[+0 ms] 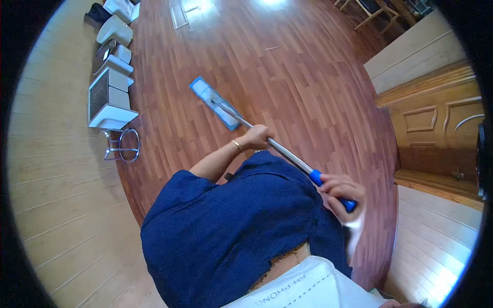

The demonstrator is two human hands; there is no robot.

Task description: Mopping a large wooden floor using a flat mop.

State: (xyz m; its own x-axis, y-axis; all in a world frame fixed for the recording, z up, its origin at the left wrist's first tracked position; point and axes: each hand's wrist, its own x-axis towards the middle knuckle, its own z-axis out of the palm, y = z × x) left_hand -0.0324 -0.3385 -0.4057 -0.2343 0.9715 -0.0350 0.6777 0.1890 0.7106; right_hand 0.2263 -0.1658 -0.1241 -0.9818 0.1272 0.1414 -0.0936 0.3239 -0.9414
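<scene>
A flat mop (pixel 288 154) with a metal pole slants across the view from the upper left to the lower right. Its long blue-edged head (pixel 204 92) lies on the wood-look floor (pixel 287 66), ahead and to the left of me. Wrapped round the middle of the pole is my left hand (pixel 255 136), with a bracelet at the wrist. My right hand (pixel 344 194) closes round the blue grip at the pole's upper end, low at the right. Part of the blue grip is hidden behind its fingers.
Along the left wall stand a round-framed metal stool (pixel 122 145), a white-and-dark cabinet (pixel 110 97) and white rounded seats (pixel 115 31). A wooden door (pixel 431 123) is on the right. Wooden chair legs (pixel 370 19) show at the far right.
</scene>
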